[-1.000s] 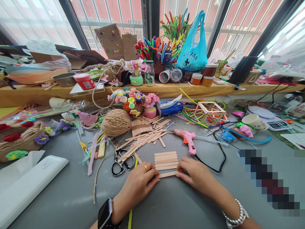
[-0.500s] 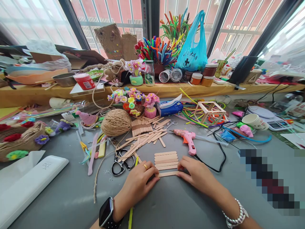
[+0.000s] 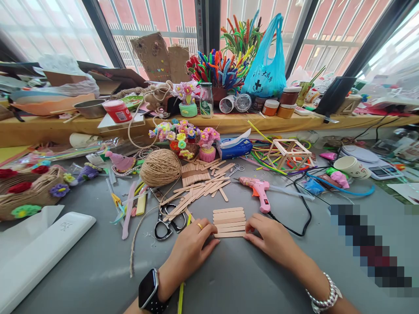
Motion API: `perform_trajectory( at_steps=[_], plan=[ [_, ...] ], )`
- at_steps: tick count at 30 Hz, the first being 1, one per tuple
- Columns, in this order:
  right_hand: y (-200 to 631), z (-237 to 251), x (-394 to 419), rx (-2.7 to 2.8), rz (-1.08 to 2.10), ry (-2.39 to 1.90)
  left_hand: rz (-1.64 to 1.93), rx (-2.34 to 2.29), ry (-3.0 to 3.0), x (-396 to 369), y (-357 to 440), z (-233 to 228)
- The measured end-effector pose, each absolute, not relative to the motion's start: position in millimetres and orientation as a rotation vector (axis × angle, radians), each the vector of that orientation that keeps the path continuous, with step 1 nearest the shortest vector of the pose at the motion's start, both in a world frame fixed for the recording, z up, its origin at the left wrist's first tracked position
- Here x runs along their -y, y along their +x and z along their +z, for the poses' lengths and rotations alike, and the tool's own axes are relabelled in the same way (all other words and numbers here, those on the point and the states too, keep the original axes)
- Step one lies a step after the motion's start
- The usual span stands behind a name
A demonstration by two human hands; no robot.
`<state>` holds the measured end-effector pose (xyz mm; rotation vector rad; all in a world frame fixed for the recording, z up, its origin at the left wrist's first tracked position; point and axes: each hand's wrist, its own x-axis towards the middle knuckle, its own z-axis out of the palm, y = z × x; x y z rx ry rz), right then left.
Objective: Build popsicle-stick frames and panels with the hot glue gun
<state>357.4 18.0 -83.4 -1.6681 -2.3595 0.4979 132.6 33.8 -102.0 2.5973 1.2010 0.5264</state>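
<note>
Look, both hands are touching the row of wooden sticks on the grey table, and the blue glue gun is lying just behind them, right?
Almost. The left hand and right hand do touch the row of wooden sticks on the grey table, and a glue gun does lie just behind them. But the head view shows that the glue gun is pink, not blue.

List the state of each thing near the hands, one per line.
left hand: flat on the table, fingertips at the stick row's left end
right hand: fingertips at the row's right end
row of craft sticks: flat, side by side
scissors: lying, blades shut
glue gun: lying on its side, corded
twine ball: wound, one strand trailing
</note>
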Motion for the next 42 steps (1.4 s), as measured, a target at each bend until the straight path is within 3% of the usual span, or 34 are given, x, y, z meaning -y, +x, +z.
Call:
perform_trajectory(
  at_steps=[42],
  plan=[
    [358.7,-82.3,-18.0,2.334,0.460,-1.639,0.588,-1.180,2.592,-35.1,132.9,-96.8]
  ],
)
